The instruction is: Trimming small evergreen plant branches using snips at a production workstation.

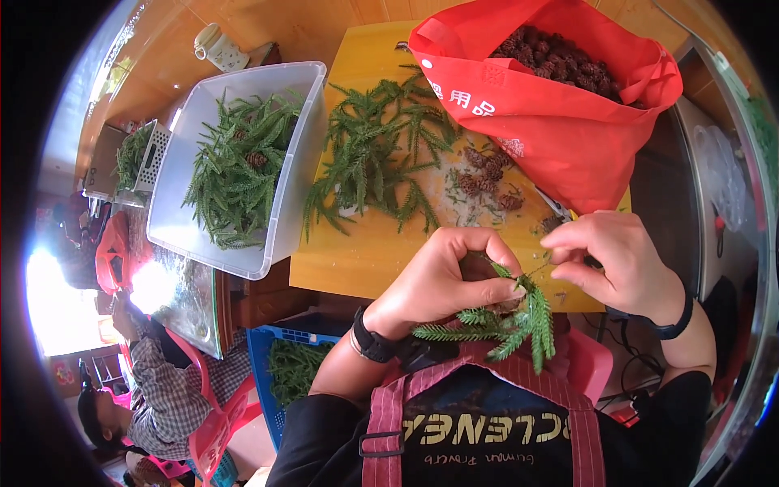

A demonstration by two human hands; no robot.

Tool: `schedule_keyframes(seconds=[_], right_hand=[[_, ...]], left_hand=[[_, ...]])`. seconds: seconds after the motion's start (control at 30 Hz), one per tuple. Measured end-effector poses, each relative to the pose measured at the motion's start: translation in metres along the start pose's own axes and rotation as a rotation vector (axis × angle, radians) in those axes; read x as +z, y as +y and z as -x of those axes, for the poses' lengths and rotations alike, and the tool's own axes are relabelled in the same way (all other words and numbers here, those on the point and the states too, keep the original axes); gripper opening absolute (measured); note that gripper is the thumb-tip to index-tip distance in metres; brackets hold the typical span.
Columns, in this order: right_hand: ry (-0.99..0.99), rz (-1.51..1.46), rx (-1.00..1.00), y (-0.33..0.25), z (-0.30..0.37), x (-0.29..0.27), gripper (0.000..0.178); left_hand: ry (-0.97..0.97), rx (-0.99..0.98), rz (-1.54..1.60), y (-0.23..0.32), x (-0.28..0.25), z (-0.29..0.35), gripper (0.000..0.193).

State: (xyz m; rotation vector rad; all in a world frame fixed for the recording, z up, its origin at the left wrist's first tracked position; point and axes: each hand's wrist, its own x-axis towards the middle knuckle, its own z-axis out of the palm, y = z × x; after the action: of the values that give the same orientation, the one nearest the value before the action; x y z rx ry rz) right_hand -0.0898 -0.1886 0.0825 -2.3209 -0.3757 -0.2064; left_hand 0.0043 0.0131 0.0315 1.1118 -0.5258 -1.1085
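Note:
My left hand is closed around a green evergreen sprig, its needled tips spreading down in front of my chest. Something brown shows beneath the thumb, too covered to name. To the right, the thumb and forefinger of my right hand pinch the end of a thin strand that runs from the sprig. Both hands are over the near edge of a yellow table. Beyond them lie several brown pine cones among loose needle bits, and a heap of green evergreen branches.
A red bag full of pine cones stands at the back right. On the left, a clear plastic bin holds more branches; a blue crate with greenery sits below it. Another person sits at the far left by a glass-topped table.

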Motion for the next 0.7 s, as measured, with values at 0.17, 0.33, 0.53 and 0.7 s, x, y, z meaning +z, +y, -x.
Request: schedule_keyframes(seconds=[0.17, 0.33, 0.53, 0.7], right_hand=[[-0.046, 0.125, -0.264, 0.004, -0.002, -0.002, 0.019], [-0.035, 0.075, -0.211, 0.003, -0.003, -0.002, 0.016], [0.013, 0.043, 0.008, 0.001, -0.004, 0.001, 0.012], [-0.049, -0.094, 0.164, 0.001, -0.001, -0.002, 0.011]], left_hand=[[-0.084, -0.036, 0.074, -0.004, -0.003, -0.001, 0.018], [-0.092, -0.027, 0.083, -0.004, 0.0, 0.0, 0.016], [0.17, 0.504, -0.854, 0.0, 0.018, 0.002, 0.013], [0.188, 0.414, -0.614, -0.004, 0.014, 0.001, 0.012]])
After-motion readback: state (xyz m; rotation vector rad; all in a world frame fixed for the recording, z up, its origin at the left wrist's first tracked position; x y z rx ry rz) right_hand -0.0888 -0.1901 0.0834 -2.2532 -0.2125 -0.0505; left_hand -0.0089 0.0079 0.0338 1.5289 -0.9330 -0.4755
